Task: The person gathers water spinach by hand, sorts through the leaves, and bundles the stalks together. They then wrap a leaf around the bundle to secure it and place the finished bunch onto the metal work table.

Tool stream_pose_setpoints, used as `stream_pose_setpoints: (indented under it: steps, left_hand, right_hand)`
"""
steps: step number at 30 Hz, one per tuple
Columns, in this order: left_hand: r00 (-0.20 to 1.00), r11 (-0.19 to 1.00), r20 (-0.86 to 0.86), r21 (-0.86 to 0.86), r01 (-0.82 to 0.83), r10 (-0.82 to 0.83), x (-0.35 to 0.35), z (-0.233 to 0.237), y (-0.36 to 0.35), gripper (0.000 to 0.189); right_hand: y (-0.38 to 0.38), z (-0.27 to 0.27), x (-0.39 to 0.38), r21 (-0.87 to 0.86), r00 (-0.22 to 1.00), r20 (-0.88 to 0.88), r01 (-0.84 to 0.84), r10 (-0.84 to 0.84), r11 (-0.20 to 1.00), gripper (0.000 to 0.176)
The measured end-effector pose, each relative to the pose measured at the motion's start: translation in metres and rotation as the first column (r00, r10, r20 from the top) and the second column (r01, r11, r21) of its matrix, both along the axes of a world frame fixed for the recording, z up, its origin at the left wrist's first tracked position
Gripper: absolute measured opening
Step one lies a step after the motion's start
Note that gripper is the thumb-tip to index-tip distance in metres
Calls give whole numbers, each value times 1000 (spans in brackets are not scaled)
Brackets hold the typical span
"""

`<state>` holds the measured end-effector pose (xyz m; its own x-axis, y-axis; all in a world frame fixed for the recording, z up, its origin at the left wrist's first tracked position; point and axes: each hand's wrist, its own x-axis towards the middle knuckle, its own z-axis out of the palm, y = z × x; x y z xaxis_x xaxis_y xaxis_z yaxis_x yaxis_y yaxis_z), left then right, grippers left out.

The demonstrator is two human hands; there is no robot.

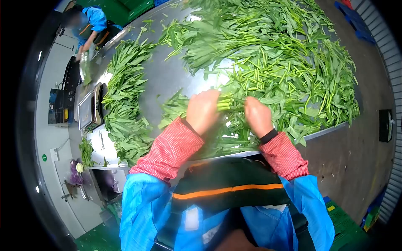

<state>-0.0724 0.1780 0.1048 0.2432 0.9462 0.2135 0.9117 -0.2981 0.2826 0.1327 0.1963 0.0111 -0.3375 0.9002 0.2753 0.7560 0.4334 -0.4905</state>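
Observation:
My left hand [203, 109] is closed around a bunch of water spinach [225, 101]. The cut stems point right out of the fist, and the leaves trail to the left below the wrist. Just right of the stem ends, my right hand [257, 117] has its fingers curled together; what they hold, if anything, is hidden. A large loose pile of water spinach [268, 67] spreads under and beyond my right hand. Along the left of the metal table [161, 79] lies a long row of water spinach bunches [127, 83].
A weighing scale [91, 108] stands at the table's left edge. Beyond it, a co-worker [94, 25] in blue sleeves holds a greenish bundle [85, 69]. Green crates [125, 9] are stacked at the back. Bare floor [343, 167] shows to the right.

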Motion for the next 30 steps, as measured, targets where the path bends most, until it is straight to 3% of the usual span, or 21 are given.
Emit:
stream_pose_setpoints:
  steps: [2, 6, 7, 13, 16, 17, 19, 20, 21, 22, 23, 24, 26, 28, 30]
  left_hand:
    - [1000, 996, -3, 85, 25, -25, -9, 5, 1, 24]
    - [968, 978, -218, 134, 158, -126, -20, -8, -7, 18]
    - [958, 946, -204, 212, 245, -203, -17, -15, -8, 13]
    - [804, 848, -331, 20, 529, -494, -9, -23, -22, 13]
    - [810, 830, -238, 23, 557, -536, -15, -33, -25, 19]
    - [877, 879, -85, 24, 476, -473, -18, -34, -24, 22]
    - [926, 948, 223, -18, 318, -306, -27, -33, -14, 28]
    - [849, 977, 522, -122, 177, -88, -38, -26, -9, 30]
    - [595, 775, 622, -631, -3, 509, -38, 17, -6, 25]
    - [481, 891, 796, -450, 63, 368, -67, -3, 6, 27]
    - [256, 893, 874, -443, 76, 412, -83, -9, 12, 29]
    - [-25, 880, 897, -427, 210, 441, -92, -4, 16, 33]
    - [-253, 894, 873, -346, 283, 418, -101, -3, 17, 34]
    - [-264, 885, 865, -339, 319, 426, -100, -3, 16, 35]
    - [-257, 870, 855, -355, 342, 450, -92, -1, 16, 36]
  right_hand:
    - [-1, -24, 34, -124, 988, -13, 151, -154, 981, 14]
    - [-2, -20, 60, -139, 956, 31, 292, -291, 946, 16]
    - [1, -26, 64, -130, 954, 53, 299, -295, 945, 17]
    - [7, -28, 83, -37, 923, 235, 320, -303, 947, 16]
    - [14, -30, 105, 42, 897, 245, 370, -369, 928, 19]
    - [18, -31, 115, 33, 896, 293, 340, -334, 940, 20]
    - [20, -3, 114, 76, 857, 424, 289, -294, 954, 40]
    - [21, 11, 107, 89, 842, 454, 282, -290, 955, 48]
    - [24, 13, 105, 114, 862, 427, 249, -274, 962, 60]
    - [28, 24, 97, 125, 909, 358, 180, -214, 976, 63]
    - [32, 31, 86, 107, 957, 254, 114, -138, 988, 65]
    - [36, 39, 74, 99, 988, 144, 46, -60, 994, 67]
    - [45, 62, 40, -150, 996, -72, -64, 54, 987, 68]
    - [52, 79, 6, -283, 938, -315, -236, 142, 930, 71]
    - [62, 80, -26, -394, 805, -546, -493, 234, 776, 74]
